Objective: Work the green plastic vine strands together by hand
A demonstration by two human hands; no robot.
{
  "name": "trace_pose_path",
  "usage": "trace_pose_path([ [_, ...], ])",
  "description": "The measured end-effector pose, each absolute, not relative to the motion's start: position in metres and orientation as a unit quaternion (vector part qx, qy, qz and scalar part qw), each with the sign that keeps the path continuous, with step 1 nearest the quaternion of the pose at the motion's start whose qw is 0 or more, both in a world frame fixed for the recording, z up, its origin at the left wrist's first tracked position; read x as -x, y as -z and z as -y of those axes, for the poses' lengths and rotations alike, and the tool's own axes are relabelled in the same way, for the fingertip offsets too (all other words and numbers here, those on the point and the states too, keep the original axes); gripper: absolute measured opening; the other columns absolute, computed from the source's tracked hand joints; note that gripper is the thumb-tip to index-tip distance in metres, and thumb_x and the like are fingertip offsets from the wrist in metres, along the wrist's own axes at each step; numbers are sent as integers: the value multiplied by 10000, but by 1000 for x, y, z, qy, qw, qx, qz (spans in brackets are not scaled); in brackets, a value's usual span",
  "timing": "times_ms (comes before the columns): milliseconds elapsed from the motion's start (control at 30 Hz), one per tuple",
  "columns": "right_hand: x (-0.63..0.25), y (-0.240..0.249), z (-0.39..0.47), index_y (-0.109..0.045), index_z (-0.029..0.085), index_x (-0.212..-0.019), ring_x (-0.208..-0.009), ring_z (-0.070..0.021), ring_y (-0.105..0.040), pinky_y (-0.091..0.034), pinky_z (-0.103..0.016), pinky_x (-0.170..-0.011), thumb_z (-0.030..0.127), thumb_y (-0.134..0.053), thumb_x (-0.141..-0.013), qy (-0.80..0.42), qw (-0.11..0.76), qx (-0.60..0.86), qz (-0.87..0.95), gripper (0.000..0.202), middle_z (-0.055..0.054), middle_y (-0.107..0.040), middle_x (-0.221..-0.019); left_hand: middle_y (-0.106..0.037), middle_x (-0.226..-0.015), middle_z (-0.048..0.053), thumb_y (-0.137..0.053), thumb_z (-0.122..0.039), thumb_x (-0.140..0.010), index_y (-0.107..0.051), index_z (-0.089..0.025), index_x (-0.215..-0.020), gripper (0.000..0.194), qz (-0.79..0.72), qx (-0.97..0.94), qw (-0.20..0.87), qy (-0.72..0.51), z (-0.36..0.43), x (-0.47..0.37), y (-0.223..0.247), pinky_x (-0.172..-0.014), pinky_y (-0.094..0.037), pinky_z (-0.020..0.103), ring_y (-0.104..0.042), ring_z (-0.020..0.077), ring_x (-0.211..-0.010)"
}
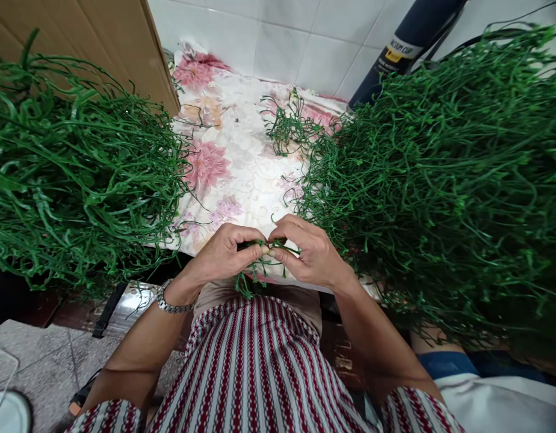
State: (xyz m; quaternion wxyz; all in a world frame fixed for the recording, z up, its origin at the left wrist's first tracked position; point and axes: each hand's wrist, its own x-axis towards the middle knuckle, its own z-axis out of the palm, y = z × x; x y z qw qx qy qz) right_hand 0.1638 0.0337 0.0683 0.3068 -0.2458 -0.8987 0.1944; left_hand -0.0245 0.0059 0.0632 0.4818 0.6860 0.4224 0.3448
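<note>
Near the front edge of a flowered cloth [246, 174], both hands meet with their fingertips almost touching. My left hand [226, 252], with a metal watch on its wrist, pinches a thin green plastic stem piece [247, 284] that hangs below the fingers. My right hand [307, 249] pinches the same green strands from the other side. The exact joint between the fingertips is too small to make out. A big heap of green stems [79, 174] lies on the left, and a larger heap of branched green stems [449, 180] is on the right.
A cardboard box [106, 42] stands behind the left heap. A small green cluster [289, 123] lies at the back of the cloth. A dark blue cylinder [395, 54] leans by the tiled wall. Another person's leg [435, 343] shows at the lower right.
</note>
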Motion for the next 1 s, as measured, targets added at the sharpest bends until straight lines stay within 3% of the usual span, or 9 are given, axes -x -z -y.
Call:
trace_pose_path([
  [167,-168,-77,-24,-531,146,-883,-710,-140,-518,-404,-251,-631,190,-481,-861,-157,214,297,917,70,-43,-553,-767,-375,-515,-45,-438,-117,-766,-517,-132,-582,200,-447,-754,380,-296,1,23,-62,-492,-269,197,-340,63,-504],
  [333,-173,-84,-8,-523,152,-895,-694,-148,-565,-391,-256,-611,246,-477,-870,-133,121,365,913,107,-42,-609,-798,-529,-555,-15,-385,-43,-697,-566,-144,-621,222,-387,-835,210,-330,-3,21,-50,-531,-347,211,-459,85,-521],
  [533,-170,-69,8,-522,150,-773,-631,-129,-548,-380,-242,-569,174,-437,-863,-112,192,404,887,126,-31,-590,-692,-629,-598,-1,-361,-26,-675,-622,-170,-740,305,-322,-851,116,-398,-12,14,-24,-558,-419,205,-555,94,-542],
  [667,-173,-71,23,-517,149,-723,-573,-120,-500,-365,-247,-541,132,-447,-841,-85,233,403,881,138,-26,-553,-634,-644,-603,-9,-388,-35,-687,-635,-181,-752,294,-315,-850,111,-407,-19,14,-8,-553,-440,204,-575,92,-538],
  [800,-186,-91,35,-514,165,-739,-518,-102,-435,-325,-250,-508,130,-510,-820,-85,293,370,877,88,11,-487,-570,-675,-633,-4,-421,-49,-732,-648,-169,-763,259,-390,-765,124,-498,-30,18,-4,-539,-463,191,-606,95,-555],
  [1000,-191,-86,16,-527,177,-846,-688,-142,-531,-420,-269,-635,155,-481,-862,-158,311,399,848,53,-37,-563,-730,-689,-809,48,-455,-117,-791,-647,-137,-898,221,-370,-769,300,-427,-28,5,-38,-642,-466,210,-617,111,-695],
])
